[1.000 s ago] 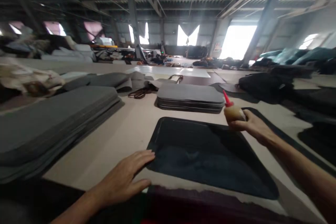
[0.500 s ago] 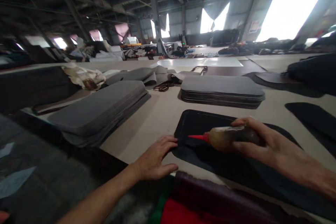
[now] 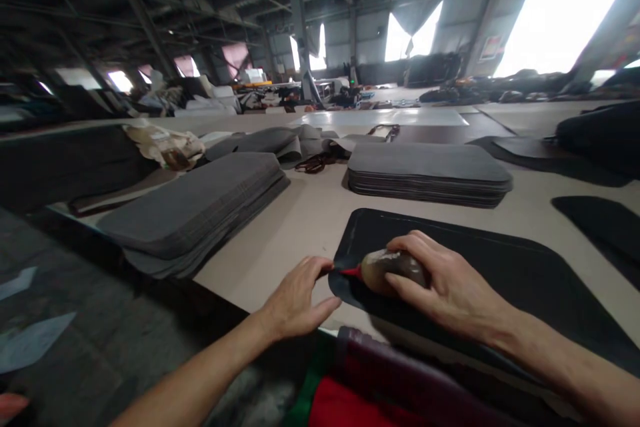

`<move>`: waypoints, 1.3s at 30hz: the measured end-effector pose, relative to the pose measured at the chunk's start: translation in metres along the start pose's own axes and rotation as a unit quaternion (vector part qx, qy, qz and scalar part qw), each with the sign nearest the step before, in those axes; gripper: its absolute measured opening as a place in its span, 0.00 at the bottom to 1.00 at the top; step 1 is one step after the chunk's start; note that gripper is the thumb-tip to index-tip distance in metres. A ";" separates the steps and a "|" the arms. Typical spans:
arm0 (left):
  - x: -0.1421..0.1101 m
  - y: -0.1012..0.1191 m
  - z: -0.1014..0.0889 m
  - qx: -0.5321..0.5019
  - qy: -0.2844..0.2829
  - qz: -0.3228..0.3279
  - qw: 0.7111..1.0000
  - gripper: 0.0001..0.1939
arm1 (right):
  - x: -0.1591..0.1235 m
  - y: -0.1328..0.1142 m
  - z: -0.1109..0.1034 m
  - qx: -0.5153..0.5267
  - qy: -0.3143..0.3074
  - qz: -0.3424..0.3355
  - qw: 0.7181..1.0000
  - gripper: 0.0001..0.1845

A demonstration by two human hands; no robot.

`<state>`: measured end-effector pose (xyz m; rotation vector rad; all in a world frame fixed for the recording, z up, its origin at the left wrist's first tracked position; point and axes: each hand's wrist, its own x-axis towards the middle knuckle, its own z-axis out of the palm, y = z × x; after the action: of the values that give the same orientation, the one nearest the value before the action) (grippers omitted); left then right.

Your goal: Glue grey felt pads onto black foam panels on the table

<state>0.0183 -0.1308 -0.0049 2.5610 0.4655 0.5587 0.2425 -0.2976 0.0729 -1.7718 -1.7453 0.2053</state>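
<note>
A squeeze bottle (image 3: 375, 272) with a red pointed nozzle lies sideways in my right hand (image 3: 440, 273), its fingers wrapped round the brownish body. The nozzle points left, its tip at the left edge area of a black rounded sheet (image 3: 500, 267) on the table. I cannot tell whether the tip touches the sheet. My left hand (image 3: 300, 300) is open, thumb and fingers apart, with its fingertips at the sheet's left edge. A thin pale line runs along the sheet's far border.
Beyond the black sheet is a stack of grey rounded sheets (image 3: 430, 170); a second grey stack (image 3: 200, 200) lies at the left table edge. Dark cords (image 3: 315, 163) and loose grey pieces (image 3: 270, 140) sit between them. Another black piece (image 3: 600, 227) is at right.
My right hand has moved left with the bottle, bringing the nozzle from over the sheet to its left edge by my left fingertips. My left hand has barely shifted.
</note>
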 end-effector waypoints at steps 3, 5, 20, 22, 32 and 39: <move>0.001 0.000 0.000 0.002 0.001 0.002 1.000 0.24 | 0.004 -0.001 0.000 -0.016 -0.009 -0.007 1.000 0.10; 0.002 0.001 -0.001 0.004 -0.001 0.005 1.000 0.23 | 0.007 -0.003 -0.001 -0.030 -0.015 -0.015 0.999 0.10; 0.004 0.005 -0.002 0.025 -0.003 0.012 1.000 0.19 | 0.026 -0.018 -0.008 -0.101 -0.045 -0.040 0.993 0.09; 0.004 0.006 -0.003 0.023 -0.006 0.013 1.000 0.19 | 0.028 -0.018 -0.008 -0.107 -0.045 -0.039 0.992 0.09; 0.005 0.003 -0.001 0.029 -0.012 0.024 0.999 0.19 | 0.046 -0.032 -0.010 -0.166 -0.054 -0.063 0.983 0.07; 0.005 0.007 -0.003 0.025 -0.012 0.029 0.999 0.18 | 0.047 -0.034 -0.020 -0.190 -0.059 -0.051 0.979 0.06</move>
<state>0.0227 -0.1329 0.0025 2.6326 0.4026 0.5415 0.2293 -0.2624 0.1218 -1.9587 -2.0617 -0.0736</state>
